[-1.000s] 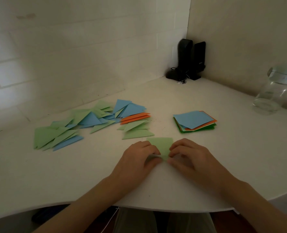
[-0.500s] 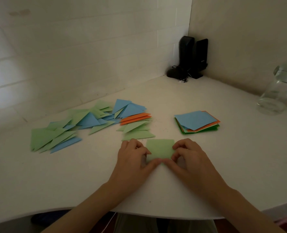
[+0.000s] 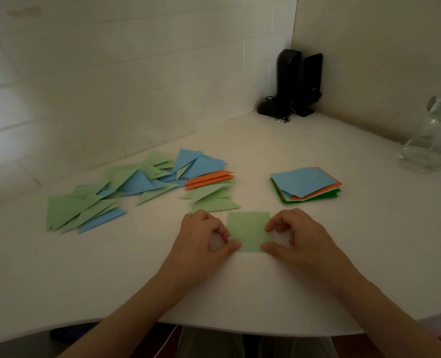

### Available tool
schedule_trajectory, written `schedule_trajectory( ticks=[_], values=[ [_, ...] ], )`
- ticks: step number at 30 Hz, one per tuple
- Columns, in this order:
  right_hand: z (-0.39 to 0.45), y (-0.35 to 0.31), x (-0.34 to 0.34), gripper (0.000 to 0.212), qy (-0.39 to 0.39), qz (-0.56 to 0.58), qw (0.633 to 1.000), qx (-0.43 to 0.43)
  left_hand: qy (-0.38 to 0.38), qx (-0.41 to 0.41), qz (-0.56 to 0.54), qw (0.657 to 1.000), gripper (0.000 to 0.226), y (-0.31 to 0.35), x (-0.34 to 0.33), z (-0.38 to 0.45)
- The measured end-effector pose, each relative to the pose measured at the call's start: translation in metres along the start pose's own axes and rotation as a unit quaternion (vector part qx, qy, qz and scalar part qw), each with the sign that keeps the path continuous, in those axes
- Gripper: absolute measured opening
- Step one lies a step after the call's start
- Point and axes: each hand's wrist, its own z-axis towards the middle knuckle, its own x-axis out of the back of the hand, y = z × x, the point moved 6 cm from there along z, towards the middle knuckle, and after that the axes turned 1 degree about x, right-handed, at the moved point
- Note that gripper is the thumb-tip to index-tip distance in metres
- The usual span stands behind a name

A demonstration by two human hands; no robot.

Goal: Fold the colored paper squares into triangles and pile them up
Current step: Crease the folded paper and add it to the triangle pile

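So far left on the white table (image 3: 90,275), a loose spread of folded triangles (image 3: 136,187) is laid out, light green and blue mostly, with a couple of orange ones tucked in at its right end. It's more scattered than piled tbh, though many pieces overlap.

Nearer the table's front edge, the left hand (image 3: 204,241) is curled, with its thumb and fingertips pinching the left edge of a light green square (image 3: 249,232). The square is lying flat and unfolded on the table, just in front of the nearest green triangles. Its right edge is pinched the same way by the right hand (image 3: 294,239), thumb at the near corner and a finger further up the side.

Behind the right hand, a stack of squares (image 3: 306,184) is sat on the table, blue on top, orange and greens fanned out underneath.

In the far corner two black speakers (image 3: 298,81) are stood against the wall with a tangle of cable at the base, and a glass jar (image 3: 432,138) is seen at the far right edge
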Motion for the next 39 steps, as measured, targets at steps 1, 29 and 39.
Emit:
schedule_trajectory(
  ticks=[1,29,39],
  values=[
    [0.000,-0.001,0.001,0.026,-0.008,0.005,1.000,-0.003,-0.003,0.003,0.000,1.000,0.017,-0.001,0.001,0.000],
    [0.011,-0.009,0.001,0.038,-0.013,-0.136,0.969,0.207,-0.036,-0.235,0.081,0.968,0.037,0.020,0.003,-0.012],
    [0.008,-0.002,-0.004,0.039,0.018,-0.080,0.987,0.140,0.072,-0.182,0.042,0.980,0.026,-0.008,0.016,-0.006]
  ],
)
